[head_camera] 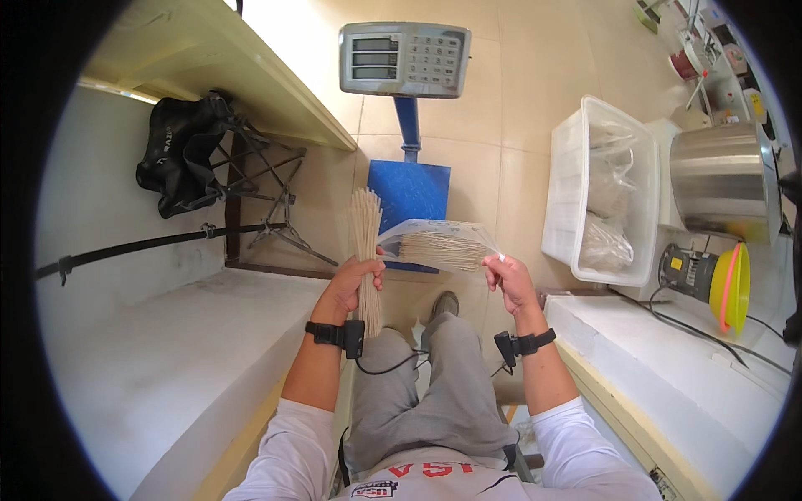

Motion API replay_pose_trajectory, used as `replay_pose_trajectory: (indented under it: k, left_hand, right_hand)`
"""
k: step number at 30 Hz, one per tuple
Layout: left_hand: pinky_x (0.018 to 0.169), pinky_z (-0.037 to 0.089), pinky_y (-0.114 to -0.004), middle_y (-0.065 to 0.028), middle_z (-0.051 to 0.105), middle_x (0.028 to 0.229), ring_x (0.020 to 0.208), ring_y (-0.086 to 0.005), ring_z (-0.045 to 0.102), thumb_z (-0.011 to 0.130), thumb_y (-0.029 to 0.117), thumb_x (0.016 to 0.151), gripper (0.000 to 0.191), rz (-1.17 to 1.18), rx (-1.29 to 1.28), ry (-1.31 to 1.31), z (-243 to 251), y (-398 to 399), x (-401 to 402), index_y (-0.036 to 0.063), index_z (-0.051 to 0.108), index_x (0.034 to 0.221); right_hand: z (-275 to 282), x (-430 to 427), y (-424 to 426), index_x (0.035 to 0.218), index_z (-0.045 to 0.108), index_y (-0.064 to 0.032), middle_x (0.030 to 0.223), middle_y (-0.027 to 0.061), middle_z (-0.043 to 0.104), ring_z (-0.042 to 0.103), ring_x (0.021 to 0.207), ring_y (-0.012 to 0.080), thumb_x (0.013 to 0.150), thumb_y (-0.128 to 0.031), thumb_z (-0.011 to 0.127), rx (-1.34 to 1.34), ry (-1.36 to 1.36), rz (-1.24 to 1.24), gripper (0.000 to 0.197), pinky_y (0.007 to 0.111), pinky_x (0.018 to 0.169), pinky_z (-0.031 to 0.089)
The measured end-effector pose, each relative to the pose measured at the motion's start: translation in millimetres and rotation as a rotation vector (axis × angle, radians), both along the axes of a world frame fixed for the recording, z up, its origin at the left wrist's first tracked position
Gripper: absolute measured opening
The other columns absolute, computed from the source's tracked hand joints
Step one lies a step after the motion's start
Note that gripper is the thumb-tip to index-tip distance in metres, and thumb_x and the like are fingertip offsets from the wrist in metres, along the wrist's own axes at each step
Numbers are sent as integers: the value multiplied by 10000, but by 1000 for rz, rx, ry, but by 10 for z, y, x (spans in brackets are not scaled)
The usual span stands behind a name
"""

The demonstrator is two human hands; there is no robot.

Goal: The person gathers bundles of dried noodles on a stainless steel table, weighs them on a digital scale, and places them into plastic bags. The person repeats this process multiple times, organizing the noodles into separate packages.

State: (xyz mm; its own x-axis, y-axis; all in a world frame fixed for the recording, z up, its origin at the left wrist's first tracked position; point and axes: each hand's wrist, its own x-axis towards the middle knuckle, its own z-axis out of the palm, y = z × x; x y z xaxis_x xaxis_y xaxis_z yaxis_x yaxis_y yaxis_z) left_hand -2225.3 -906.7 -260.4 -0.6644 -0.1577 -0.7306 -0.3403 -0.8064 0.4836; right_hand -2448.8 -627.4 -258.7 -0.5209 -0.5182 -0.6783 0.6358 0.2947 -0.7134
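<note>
My left hand [358, 280] grips a loose bundle of thin beige sticks [365, 219], possibly dried noodles, held upright in the view. Its fingers also lie against the left end of a clear plastic bag [432, 227]; whether they grip it cannot be told. Inside the bag, more sticks of the same kind [438, 250] lie crosswise. The bag's gathered right end is pinched between the fingers of my right hand [510, 278]. Both hands are in front of my knees, with the bag partly over the blue platform [410, 188] of a floor scale.
The scale's display and keypad head [405, 59] stands on a blue post. At right, a white plastic tub [557, 194] holds clear bags, beside a steel drum [717, 178] and a motor [686, 272]. A folding stool [182, 156] leans at left. White ledges [188, 325] flank me.
</note>
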Motion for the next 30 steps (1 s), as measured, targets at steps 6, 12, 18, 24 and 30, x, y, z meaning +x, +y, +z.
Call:
replay_pose_trajectory:
  k: [6,12,18,24,30]
  left_hand:
    - [582,532,-293,-28,614,784,628,-135,614,693,87,904,345,-179,12,-31,-235,118,-211,29,553,1214]
    - [581,510,-273,-30,614,807,596,-122,588,691,102,865,342,-323,-16,-37,51,61,-438,29,574,1179]
    - [610,487,-255,-25,594,830,602,-105,577,696,112,835,385,-380,-32,-85,539,-73,-258,35,560,1187]
    - [619,468,-245,-33,595,843,607,-106,567,681,107,844,383,-381,-111,-72,1130,-125,-83,23,555,1195]
    - [620,470,-252,-32,593,840,615,-106,565,670,113,866,382,-304,-112,-27,1318,-259,158,12,555,1216]
  right_hand:
    - [-149,-89,370,958,682,-28,653,9,566,514,578,105,991,-200,658,-26,-80,-232,177,253,550,406]
    - [70,-65,674,1017,667,-17,673,8,563,520,597,108,994,-198,654,31,-178,-210,183,253,556,399]
    - [334,99,576,1003,670,-16,691,9,571,527,623,109,998,-204,657,38,-222,-165,189,253,577,392]
    - [677,48,405,1018,676,-6,708,17,570,533,653,113,1002,-197,649,-1,-227,-52,193,260,601,392]
    - [949,177,210,1053,672,-1,731,22,580,543,672,114,1007,-206,650,-18,-220,48,211,259,618,397]
